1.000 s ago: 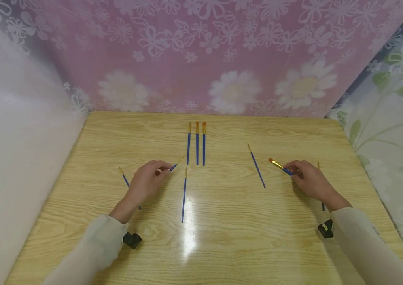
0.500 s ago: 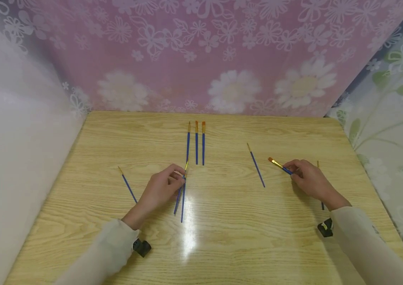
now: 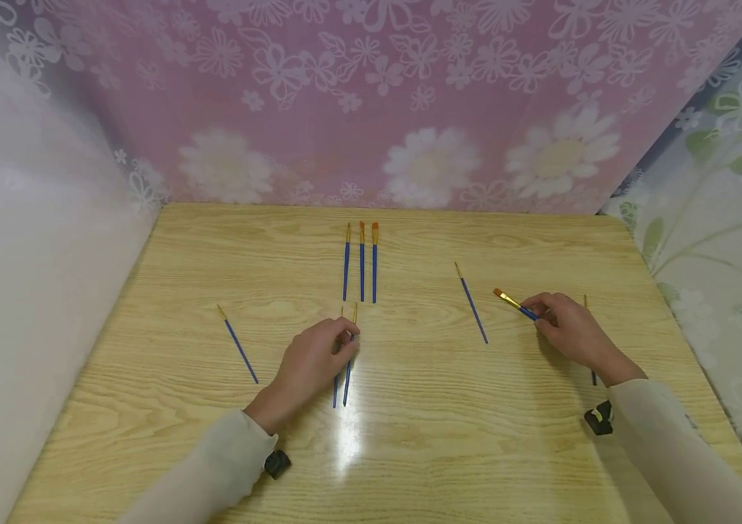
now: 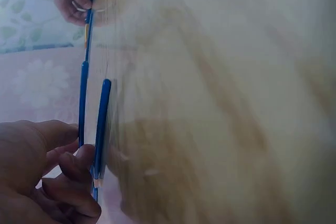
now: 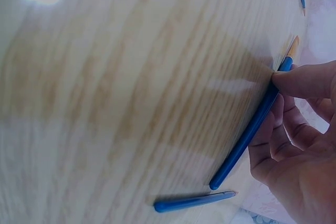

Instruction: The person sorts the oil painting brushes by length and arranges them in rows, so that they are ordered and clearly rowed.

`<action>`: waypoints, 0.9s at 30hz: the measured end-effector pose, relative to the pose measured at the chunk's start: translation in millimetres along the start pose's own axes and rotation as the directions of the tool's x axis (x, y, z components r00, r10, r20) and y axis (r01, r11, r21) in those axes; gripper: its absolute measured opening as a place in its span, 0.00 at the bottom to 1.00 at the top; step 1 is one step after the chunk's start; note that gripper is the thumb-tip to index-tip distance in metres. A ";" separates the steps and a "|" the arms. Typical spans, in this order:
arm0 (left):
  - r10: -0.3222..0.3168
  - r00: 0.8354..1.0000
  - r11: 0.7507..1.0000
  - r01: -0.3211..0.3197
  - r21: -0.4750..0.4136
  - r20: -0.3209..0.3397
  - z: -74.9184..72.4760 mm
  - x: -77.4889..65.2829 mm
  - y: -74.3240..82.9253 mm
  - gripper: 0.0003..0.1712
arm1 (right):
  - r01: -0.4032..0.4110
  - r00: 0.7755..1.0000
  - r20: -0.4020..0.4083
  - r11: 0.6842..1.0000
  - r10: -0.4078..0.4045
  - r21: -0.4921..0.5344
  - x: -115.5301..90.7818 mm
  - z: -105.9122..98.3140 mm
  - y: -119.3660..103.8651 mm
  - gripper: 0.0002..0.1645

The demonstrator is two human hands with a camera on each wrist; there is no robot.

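Between the thumb and fingers of my left hand (image 3: 312, 360) is a thin paintbrush (image 3: 347, 382) with a blue handle and gold ferrule, bristles pointing away from me. Just left of it lies a second thin paintbrush (image 3: 336, 393), partly covered by the hand; the left wrist view shows both handles side by side, the held brush (image 4: 83, 100) and the lying brush (image 4: 103, 119). My right hand (image 3: 563, 331) pinches a wider flat paintbrush (image 3: 508, 299) by its blue handle (image 5: 252, 129), orange bristles pointing left and away.
Three paintbrushes (image 3: 362, 269) lie in a row at the back of the wooden table (image 3: 423, 437). Single thin ones lie apart: a left brush (image 3: 239, 349), a right-centre brush (image 3: 474, 309) and a far-right brush (image 3: 585, 300) behind the right hand. A pink floral cloth (image 3: 344, 145) borders the back.
My left hand has moved right and toward me with its thin paintbrush, turning it from slanted to nearly parallel with the lying one and passing over that brush. The right hand stays put.
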State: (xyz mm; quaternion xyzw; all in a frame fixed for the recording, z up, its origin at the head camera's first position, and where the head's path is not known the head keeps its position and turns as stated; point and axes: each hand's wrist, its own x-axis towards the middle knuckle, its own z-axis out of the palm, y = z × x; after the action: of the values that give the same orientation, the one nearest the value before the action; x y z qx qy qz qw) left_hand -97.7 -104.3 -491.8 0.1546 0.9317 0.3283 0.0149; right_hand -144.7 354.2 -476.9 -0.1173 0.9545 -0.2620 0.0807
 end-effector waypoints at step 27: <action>0.009 0.999 0.991 -0.015 0.131 0.048 1.7 -0.6 5.9 0.06 | 0.008 1.000 -0.002 1.000 -0.008 -0.005 0.0 0.5 -2.3 0.19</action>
State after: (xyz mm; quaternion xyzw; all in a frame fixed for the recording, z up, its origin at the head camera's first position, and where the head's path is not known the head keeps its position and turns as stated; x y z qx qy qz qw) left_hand -95.3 -99.1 -489.6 0.1687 0.9498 0.2624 0.0246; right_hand -144.2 352.0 -476.1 -0.1208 0.9548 -0.2599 0.0785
